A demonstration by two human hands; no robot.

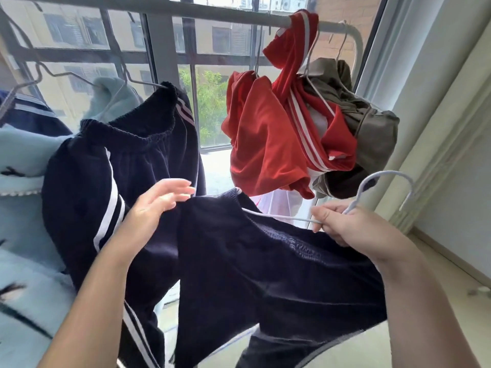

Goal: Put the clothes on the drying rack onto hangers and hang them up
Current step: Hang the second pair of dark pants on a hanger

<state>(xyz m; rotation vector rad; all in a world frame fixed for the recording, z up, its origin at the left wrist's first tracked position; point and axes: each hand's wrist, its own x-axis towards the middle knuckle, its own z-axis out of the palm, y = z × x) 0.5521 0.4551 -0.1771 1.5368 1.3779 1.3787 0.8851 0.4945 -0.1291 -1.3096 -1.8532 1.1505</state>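
While striped navy trousers (106, 160) hang at left, the left hand (156, 205), fingers loose and spread, touches the waistband of a second navy pair (265, 261) at centre. Right hand (342, 224) grips a white hanger (388, 172) running into that waistband; red and olive clothes (265, 144) bunch on the rail (212, 11) above.

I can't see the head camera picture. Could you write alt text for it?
A person's right hand grips a white hanger slipped into the waistband of navy trousers, while the open left hand touches the fabric's other side. Behind, a rail by a window carries another navy pair with white stripes, red striped clothes and an olive garment.
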